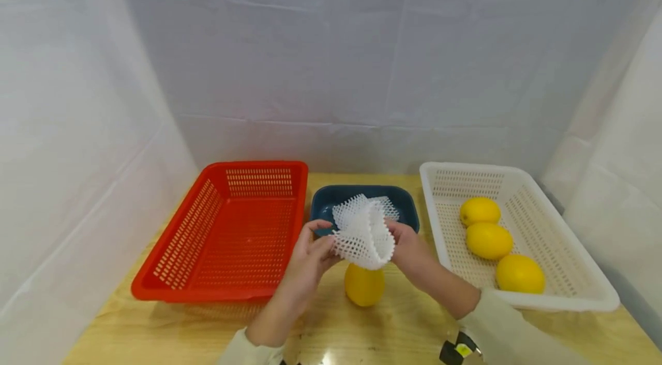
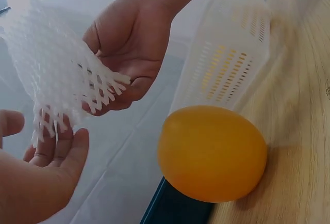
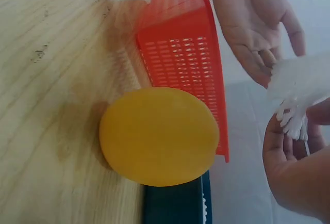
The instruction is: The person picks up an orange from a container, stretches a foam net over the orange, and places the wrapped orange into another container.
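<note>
Both hands hold a white foam fruit net (image 1: 362,241) above the table, its wide opening tilted toward the right in the head view. My left hand (image 1: 305,261) grips its left side, with the fingers behind the mesh (image 2: 46,79) in the left wrist view. On the other side, my right hand (image 1: 414,253) pinches the net's edge; its thumb and fingers meet the mesh in the right wrist view. Below the net a smooth yellow fruit (image 1: 364,287) stands on the table, touched by neither hand. It looks large and rounded in the wrist views (image 3: 160,136).
A red basket (image 1: 219,295) with slotted walls stands at left. At right, a white basket (image 1: 584,261) contains several yellow fruits, including one at its near end (image 1: 519,274). Behind the hands is a dark blue tray (image 1: 323,195) with white foam netting (image 1: 390,208). White sheets surround the wooden table.
</note>
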Action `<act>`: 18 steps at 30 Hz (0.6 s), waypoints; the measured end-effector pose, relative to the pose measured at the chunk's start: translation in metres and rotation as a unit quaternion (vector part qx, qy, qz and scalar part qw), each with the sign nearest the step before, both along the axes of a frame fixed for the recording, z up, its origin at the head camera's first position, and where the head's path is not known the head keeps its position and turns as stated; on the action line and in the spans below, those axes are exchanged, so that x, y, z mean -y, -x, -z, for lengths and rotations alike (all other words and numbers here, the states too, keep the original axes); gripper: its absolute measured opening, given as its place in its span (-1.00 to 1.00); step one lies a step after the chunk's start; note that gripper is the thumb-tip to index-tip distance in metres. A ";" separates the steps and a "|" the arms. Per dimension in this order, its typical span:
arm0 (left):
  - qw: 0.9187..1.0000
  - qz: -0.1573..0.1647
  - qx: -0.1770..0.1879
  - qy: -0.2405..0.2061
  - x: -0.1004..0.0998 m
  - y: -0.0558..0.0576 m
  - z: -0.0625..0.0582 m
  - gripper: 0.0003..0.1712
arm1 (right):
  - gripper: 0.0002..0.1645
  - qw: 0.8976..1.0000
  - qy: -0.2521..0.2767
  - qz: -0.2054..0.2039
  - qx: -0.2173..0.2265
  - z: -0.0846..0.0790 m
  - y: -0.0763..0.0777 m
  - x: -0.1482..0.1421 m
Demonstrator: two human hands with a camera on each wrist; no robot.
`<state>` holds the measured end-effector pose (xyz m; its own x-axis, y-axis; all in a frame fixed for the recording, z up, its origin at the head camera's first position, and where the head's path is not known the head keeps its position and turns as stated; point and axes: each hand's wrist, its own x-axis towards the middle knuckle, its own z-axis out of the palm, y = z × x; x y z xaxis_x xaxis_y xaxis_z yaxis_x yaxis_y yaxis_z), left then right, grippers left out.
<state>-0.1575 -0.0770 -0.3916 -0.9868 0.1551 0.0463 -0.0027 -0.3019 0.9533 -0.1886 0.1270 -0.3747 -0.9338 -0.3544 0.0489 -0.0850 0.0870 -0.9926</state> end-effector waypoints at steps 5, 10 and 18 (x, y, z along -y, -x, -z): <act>1.000 0.012 -0.003 0.004 0.000 0.000 0.003 -0.60 | -0.53 0.999 -0.005 0.028 0.018 0.005 -0.005 0.000; 0.998 0.034 0.000 0.058 -0.001 0.000 0.012 -0.53 | -0.53 0.999 -0.017 0.028 0.022 0.013 -0.006 -0.002; 0.996 0.060 0.002 0.069 -0.001 0.000 0.026 -0.45 | -0.53 0.996 -0.068 0.060 0.000 0.026 -0.013 -0.006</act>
<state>-0.1574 -0.0757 -0.4173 -0.9608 0.2769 0.0129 -0.0346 -0.1661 0.9855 -0.1753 0.1325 -0.4003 -0.9700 -0.2431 0.0091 -0.0667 0.2296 -0.9710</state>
